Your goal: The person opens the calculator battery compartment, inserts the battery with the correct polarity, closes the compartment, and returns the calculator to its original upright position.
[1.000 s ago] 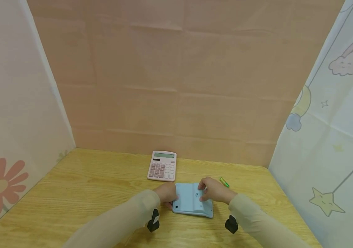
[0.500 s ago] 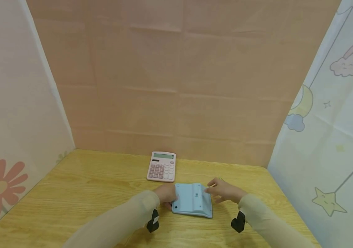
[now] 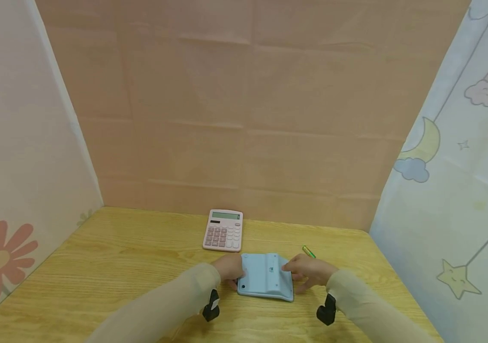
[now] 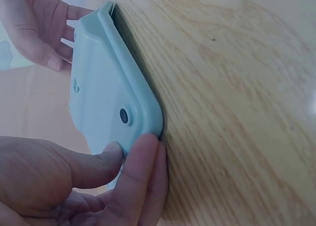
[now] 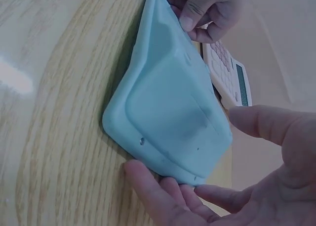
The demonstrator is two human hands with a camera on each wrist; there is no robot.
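Note:
A light blue calculator (image 3: 256,275) lies back side up on the table, its raised ridge, screws and a dark rubber foot (image 4: 124,115) showing. My left hand (image 3: 228,267) pinches its left edge, thumb on the back and fingers at the rim. At the opposite edge is my right hand (image 3: 314,272), fingers stretched along the rim and thumb apart from them near the upper corner. In the right wrist view the fingertips (image 5: 138,172) touch or nearly touch the rim. The calculator's keys and screen are hidden underneath.
Behind the blue calculator lies a pink calculator (image 3: 223,231), face up. A small green battery (image 3: 309,251) rests beyond my right hand. The wooden table (image 3: 141,247) is bounded by a brown back sheet (image 3: 244,119) and patterned side sheets (image 3: 454,200).
My right hand has left the calculator's ridge, moved right, then come back to its right edge. The battery, briefly covered, shows again. My left hand and the calculator stay almost still.

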